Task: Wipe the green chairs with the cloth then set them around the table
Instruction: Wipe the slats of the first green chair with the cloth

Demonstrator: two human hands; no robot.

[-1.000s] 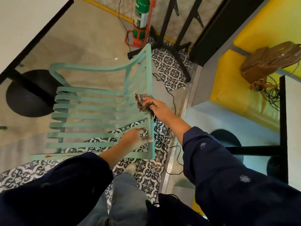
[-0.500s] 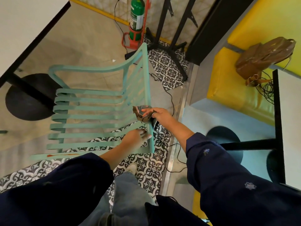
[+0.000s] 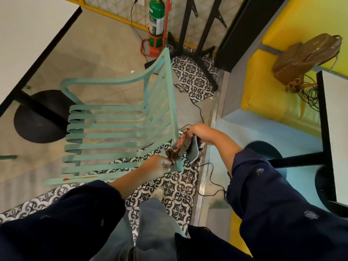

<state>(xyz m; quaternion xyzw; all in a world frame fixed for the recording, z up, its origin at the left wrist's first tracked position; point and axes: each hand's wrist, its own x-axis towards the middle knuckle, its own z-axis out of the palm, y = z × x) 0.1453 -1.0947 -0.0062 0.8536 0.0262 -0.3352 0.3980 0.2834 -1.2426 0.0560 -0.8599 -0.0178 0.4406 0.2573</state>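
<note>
At far left a white bench point(image 3: 28, 34) with a black edge stands on a black post and round black base point(image 3: 40, 117) over a beige floor. Just right of that base stands the green chair point(image 3: 116, 129), a slatted metal seat with a curved armrest and a slatted back; its nearest slat carries an orange-red streak point(image 3: 75, 178). Its near legs stand over patterned black-and-white tiles point(image 3: 175, 185). The left hand point(image 3: 157, 165), reaching from a dark blue sleeve, is closed around the near right corner of the seat frame, fingers curled against the metal and touching the lower end of the cloth. The cloth point(image 3: 183, 147), brownish with a grey-blue underside, hangs against the chair's back post at that same corner. The right hand point(image 3: 202, 132) is clenched on the cloth's upper part, pressing it at the post, with the wrist bent down. Behind the chair a green cylinder point(image 3: 156, 19) sits in a red stand, next to black folding legs. A thin black cable point(image 3: 209, 178) trails across the tiles below the hands. Further right, a yellow cushioned seat point(image 3: 273, 95) holds a brown bag point(image 3: 305, 57) with tangled cords beside it, and another white bench point(image 3: 337, 129) with a black post fills the right edge.
</note>
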